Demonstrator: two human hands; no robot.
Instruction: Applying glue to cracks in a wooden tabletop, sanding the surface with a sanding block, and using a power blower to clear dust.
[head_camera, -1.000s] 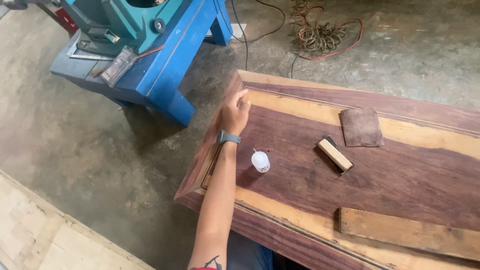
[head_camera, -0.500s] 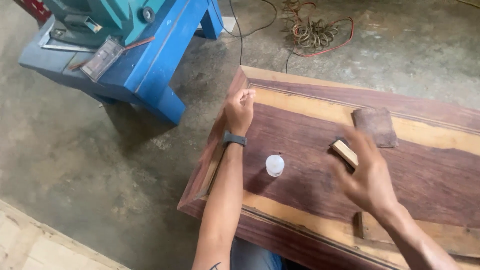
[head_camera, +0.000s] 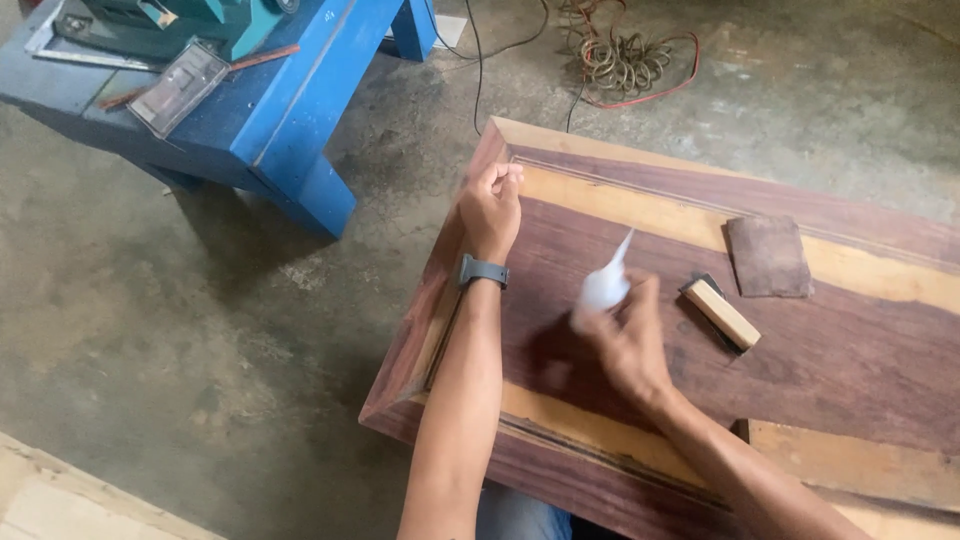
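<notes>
A dark reddish wooden panel (head_camera: 850, 350) with pale yellow streaks lies flat before me. My left hand (head_camera: 492, 208) rests curled on the panel's far left corner, a grey watch on the wrist. My right hand (head_camera: 625, 335) holds a small white squeeze bottle (head_camera: 604, 283) lifted off the wood, its pointed nozzle tilted up and away. The bottle is blurred with motion. A small pale wooden block (head_camera: 722, 313) lies just right of my right hand. A brown sheet of sandpaper (head_camera: 767, 256) lies beyond the block.
A blue metal machine stand (head_camera: 270, 100) stands on the concrete floor at the upper left. Coiled cable (head_camera: 620, 55) lies on the floor beyond the panel. A loose pale wood strip (head_camera: 860, 465) lies on the panel's near right. A light board (head_camera: 60, 500) shows at the bottom left.
My right hand came in from the right, took the white bottle off the panel and lifted it. My left hand stayed at the corner. The view shifted slightly.
</notes>
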